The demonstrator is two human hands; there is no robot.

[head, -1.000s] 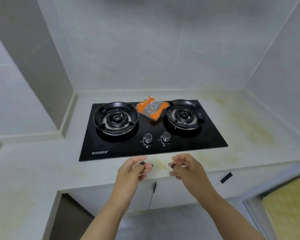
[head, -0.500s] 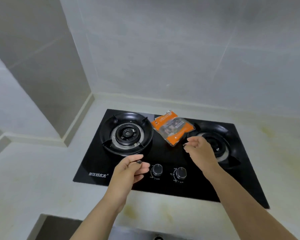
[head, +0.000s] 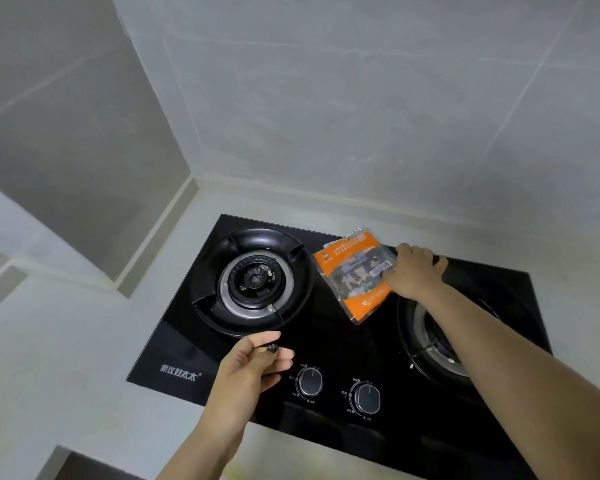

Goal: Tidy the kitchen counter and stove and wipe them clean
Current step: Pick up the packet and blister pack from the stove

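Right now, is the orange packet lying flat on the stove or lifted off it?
Cannot tell for sure: the orange packet lies between the burners on the stove, and the right hand grips its right edge.

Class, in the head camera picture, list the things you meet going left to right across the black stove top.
Left burner → left hand → left knob → orange packet → right hand → right burner.

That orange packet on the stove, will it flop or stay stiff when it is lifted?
The packet looks like thin crinkled plastic, so it will probably sag. It lies flat, so it is likely light. Its glossy film may be slippery where the right hand grips its edge.
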